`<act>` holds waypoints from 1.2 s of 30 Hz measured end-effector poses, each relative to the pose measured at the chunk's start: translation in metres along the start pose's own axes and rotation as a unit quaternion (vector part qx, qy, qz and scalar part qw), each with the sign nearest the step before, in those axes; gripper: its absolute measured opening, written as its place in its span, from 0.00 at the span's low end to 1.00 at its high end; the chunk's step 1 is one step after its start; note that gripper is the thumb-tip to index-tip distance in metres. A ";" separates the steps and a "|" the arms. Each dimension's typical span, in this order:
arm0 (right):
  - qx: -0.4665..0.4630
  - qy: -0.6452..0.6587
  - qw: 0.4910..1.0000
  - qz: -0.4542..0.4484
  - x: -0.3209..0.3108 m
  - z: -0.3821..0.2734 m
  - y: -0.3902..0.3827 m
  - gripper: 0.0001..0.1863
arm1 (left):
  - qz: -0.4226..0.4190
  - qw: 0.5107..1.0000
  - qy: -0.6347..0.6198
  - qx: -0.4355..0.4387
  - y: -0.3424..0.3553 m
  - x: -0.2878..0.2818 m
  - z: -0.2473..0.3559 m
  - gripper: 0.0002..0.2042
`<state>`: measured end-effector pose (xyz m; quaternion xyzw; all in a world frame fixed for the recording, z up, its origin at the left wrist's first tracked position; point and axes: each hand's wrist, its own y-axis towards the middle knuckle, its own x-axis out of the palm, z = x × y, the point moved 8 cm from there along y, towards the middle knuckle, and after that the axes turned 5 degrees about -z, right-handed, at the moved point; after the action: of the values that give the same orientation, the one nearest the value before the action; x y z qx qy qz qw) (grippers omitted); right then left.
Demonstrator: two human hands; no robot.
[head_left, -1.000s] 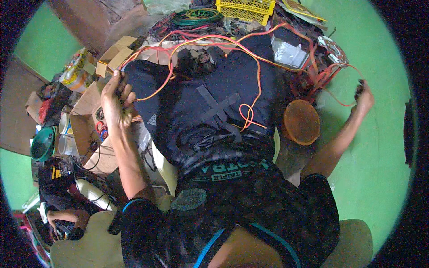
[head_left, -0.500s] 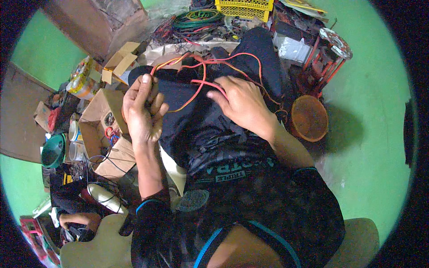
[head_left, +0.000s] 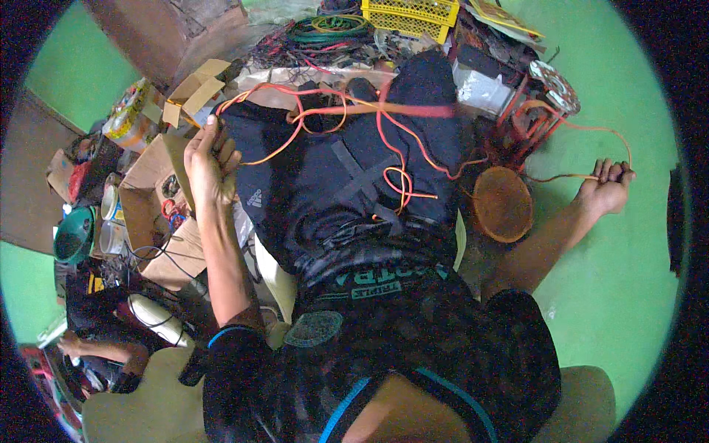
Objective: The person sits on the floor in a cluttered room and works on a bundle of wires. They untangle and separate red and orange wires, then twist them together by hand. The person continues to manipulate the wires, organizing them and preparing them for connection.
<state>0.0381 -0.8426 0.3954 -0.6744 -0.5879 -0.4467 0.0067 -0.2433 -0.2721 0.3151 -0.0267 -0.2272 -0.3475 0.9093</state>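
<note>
Long red-orange electrical wire [head_left: 419, 111] lies in loose loops over my dark trousers, one stretch smeared by motion. My left hand [head_left: 209, 159] pinches the wire between thumb and fingers, left of my lap near an open cardboard box. Far out to the right, my right hand [head_left: 608, 187] is closed around another stretch of it, arm extended. From that hand the wire arcs back past a red metal stand [head_left: 543, 96] with a round top. A loose wire end rests on the trousers near my waist.
A rusty round pan [head_left: 503, 204] sits inside my right arm. Ahead are coiled green wire [head_left: 329, 29] and a yellow crate [head_left: 410, 18]. On the left are a cardboard box [head_left: 173, 247] and a green bowl [head_left: 72, 235]. Another person's arm [head_left: 118, 351] shows at lower left.
My right hand has swung from over my lap far out to the right, drawing wire with it. My left hand has shifted slightly left, still pinching the wire.
</note>
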 end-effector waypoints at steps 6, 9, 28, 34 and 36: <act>-0.025 -0.747 0.659 -0.088 0.032 0.067 -0.008 0.19 | -0.035 0.999 -0.004 -0.008 -0.026 0.031 0.018 0.10; -0.270 -0.609 0.734 -0.137 0.144 0.035 -0.090 0.14 | -0.043 0.999 -0.020 -0.001 -0.036 0.045 0.023 0.10; 0.035 0.073 0.986 -0.149 0.060 0.016 -0.024 0.12 | 0.043 0.998 -0.043 -0.028 0.008 -0.003 -0.013 0.08; -0.035 -0.046 0.972 0.228 -0.089 0.017 0.009 0.13 | 0.063 0.996 -0.049 0.042 0.000 -0.019 0.028 0.07; -0.047 -0.127 0.944 0.302 -0.127 0.026 0.017 0.13 | 0.050 0.996 -0.044 0.053 -0.001 -0.021 0.040 0.08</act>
<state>0.0786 -0.9340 0.3108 -0.8709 -0.3311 -0.3614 0.0348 -0.2733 -0.2520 0.3416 -0.0052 -0.2839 -0.2871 0.9148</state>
